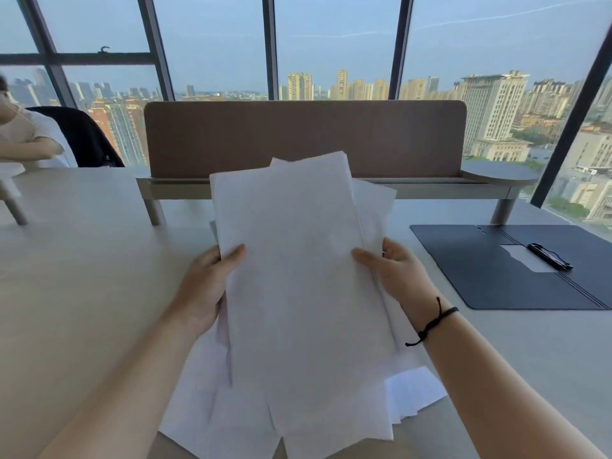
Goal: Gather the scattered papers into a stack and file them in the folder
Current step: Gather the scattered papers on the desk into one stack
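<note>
papers (304,293), white and unevenly fanned, raised in both hands over the near middle of the table (82,260), lower corners splayed toward the near edge, top corners out of line. more loose sheets (414,389) beneath, toward the near right, edges poking out; resting on the table or part of the held bunch, cannot tell. left hand (205,286) clamped on the left edge of the bundle, thumb (235,253) across the front sheet, remaining fingers hidden behind. right hand (397,270) clamped on the right edge likewise, thumb (364,255) on the front, other fingers curled behind among the sheets. black cord bracelet (433,321) on the right wrist. farther right, well apart from the papers, dark folder (480,270) lying open and flat near the right edge of the table, a black clip (549,256) along its spine over a pale patch. beyond the papers, brown divider panel (304,137) upright across the far side of the table. at the far left corner, another person's arm (26,149) and a dark chair back (86,137). behind everything, tall windows (331,44) onto a city skyline.
</note>
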Available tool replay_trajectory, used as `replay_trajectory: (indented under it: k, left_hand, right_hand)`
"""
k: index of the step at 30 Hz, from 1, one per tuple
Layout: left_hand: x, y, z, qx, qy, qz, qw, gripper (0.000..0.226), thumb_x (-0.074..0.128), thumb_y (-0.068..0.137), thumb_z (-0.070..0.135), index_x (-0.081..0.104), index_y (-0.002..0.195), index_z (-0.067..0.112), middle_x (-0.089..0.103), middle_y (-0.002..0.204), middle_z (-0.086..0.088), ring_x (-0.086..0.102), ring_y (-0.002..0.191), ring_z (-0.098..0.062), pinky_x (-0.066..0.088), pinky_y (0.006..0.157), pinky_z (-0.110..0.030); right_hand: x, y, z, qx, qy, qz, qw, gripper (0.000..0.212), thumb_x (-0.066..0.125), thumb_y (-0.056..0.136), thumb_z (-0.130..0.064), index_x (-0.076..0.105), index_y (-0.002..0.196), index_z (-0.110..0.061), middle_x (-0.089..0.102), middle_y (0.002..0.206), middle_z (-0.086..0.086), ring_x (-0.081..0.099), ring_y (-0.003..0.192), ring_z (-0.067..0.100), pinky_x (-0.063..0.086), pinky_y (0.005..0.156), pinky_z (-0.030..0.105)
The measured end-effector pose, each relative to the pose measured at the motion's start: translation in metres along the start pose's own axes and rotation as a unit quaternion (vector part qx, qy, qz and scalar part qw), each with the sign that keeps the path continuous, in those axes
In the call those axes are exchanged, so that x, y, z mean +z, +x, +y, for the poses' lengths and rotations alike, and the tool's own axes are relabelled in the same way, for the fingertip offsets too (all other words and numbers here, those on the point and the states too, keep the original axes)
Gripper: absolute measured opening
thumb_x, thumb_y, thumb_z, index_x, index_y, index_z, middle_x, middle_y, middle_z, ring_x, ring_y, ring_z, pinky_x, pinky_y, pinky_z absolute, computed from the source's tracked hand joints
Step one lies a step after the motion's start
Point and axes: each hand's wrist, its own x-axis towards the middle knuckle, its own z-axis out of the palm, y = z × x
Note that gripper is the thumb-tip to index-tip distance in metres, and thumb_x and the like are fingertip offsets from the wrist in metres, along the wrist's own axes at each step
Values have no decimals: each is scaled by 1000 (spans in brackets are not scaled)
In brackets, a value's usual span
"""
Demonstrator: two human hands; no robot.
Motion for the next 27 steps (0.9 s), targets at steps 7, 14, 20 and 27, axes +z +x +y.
replay_trajectory:
  k: [7, 14, 20, 27]
  left_hand:
    - [16, -2, 36, 111, -27, 7, 993, 80, 82, 80, 22, 38, 146, 33, 74, 117, -9, 71, 107, -34, 53, 92, -61]
    - [26, -24, 65, 202, 112, 34, 972, 18, 79, 74, 34, 76, 86, 21, 80, 87, 8, 76, 84, -14, 58, 89, -50]
    - [34, -31, 65, 240, 137, -13, 961, 14, 75, 85, 35, 75, 95, 44, 79, 96, 2, 76, 90, -20, 60, 84, -51]
    - [32, -25, 52, 159, 83, -45, 983, 31, 80, 78, 41, 72, 106, 30, 78, 105, 5, 73, 100, -17, 59, 88, -42]
  right_hand:
    - [16, -17, -59, -132, 35, 36, 990, 16, 58, 98, -6, 68, 110, -7, 78, 95, 2, 74, 80, 16, 59, 66, 29]
    - [10, -33, -72, -162, 33, 17, 986, 16, 66, 93, -13, 69, 108, -9, 79, 97, 5, 76, 86, 20, 61, 71, 34]
    - [5, -40, -64, -147, -23, 29, 988, 18, 74, 87, -21, 73, 104, -16, 80, 100, 0, 76, 94, 19, 62, 81, 38]
    - [8, -39, -81, -164, 18, 41, 985, 25, 75, 88, -21, 70, 109, -8, 79, 101, 5, 76, 91, 23, 62, 77, 39]
